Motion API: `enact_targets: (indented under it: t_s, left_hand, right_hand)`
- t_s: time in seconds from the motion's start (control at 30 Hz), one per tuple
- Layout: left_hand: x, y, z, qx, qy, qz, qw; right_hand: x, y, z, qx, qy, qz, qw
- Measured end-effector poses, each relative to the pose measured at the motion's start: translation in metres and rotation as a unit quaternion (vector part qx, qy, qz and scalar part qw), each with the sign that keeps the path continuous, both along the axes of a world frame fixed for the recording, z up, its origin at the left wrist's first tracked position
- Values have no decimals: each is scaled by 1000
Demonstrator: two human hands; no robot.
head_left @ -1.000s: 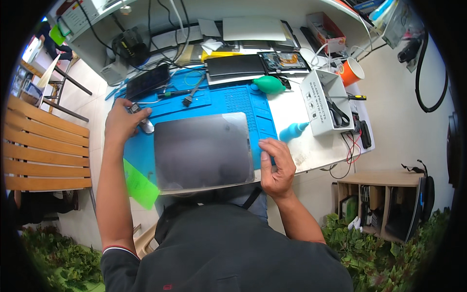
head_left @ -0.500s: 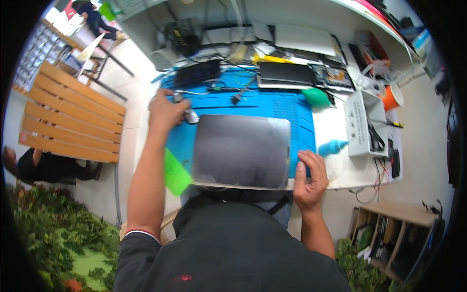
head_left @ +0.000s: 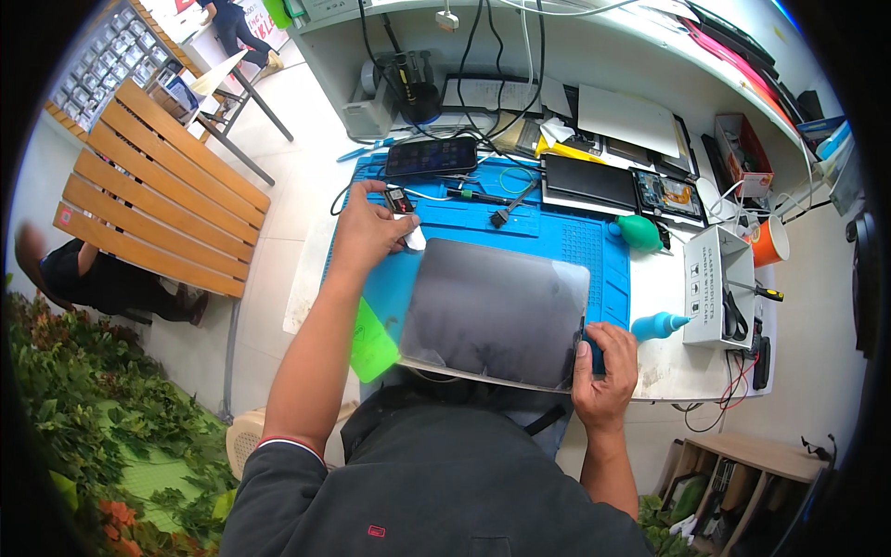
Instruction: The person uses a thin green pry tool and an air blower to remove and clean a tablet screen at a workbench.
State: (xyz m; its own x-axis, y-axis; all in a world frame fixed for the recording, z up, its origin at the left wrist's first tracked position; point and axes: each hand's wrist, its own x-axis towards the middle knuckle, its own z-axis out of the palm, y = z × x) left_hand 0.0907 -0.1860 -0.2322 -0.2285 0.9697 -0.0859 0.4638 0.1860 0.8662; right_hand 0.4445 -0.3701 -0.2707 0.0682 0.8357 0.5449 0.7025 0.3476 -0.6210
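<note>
Blue work mat point(head_left: 557, 237): bare strip at frame centre, between dark tablet point(head_left: 497, 311) and phone point(head_left: 432, 156); loose cables and tool point(head_left: 506, 209) intrude. Right of centre: green blower point(head_left: 640, 230), blue bottle point(head_left: 657, 325), white tool box point(head_left: 715, 288) block passage. Top: cluttered shelf.

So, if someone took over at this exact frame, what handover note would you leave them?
Left hand: at the tablet's far left corner, fingers pinching a small white piece; whether it is a tab or a tool is unclear.
Right hand: grip on the tablet's near right corner, with a dark tool at the edge.
Tablet lies screen up, dark, on the blue mat, its near edge overhanging the bench. Green strip hangs at its left side.
Phone at the mat's far edge; teal blower to the right.
Done: screen shows no lift yet. Left: probably working the edges, judging by both hands.
</note>
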Motion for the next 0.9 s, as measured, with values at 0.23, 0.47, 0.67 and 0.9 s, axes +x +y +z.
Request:
enact_targets:
  t_s: [0.23, 0.47, 0.67, 0.9]
  left_hand:
    - [1, -14, 4, -15, -66, -67, 995]
    - [-1, -14, -16, 36, -69, -82, 994]
    - [4, -14, -2, 49, -1, -87, 995]
    - [-24, 7, 19, 171, 225, 3, 959]
  right_hand:
    - [-2, 0, 4, -21, -41, -1, 999]
    - [-4, 0, 1, -25, -81, -5, 996]
    - [-4, 0, 0, -19, -84, -6, 996]
    - [-2, 2, -1, -16, -51, 7, 999]
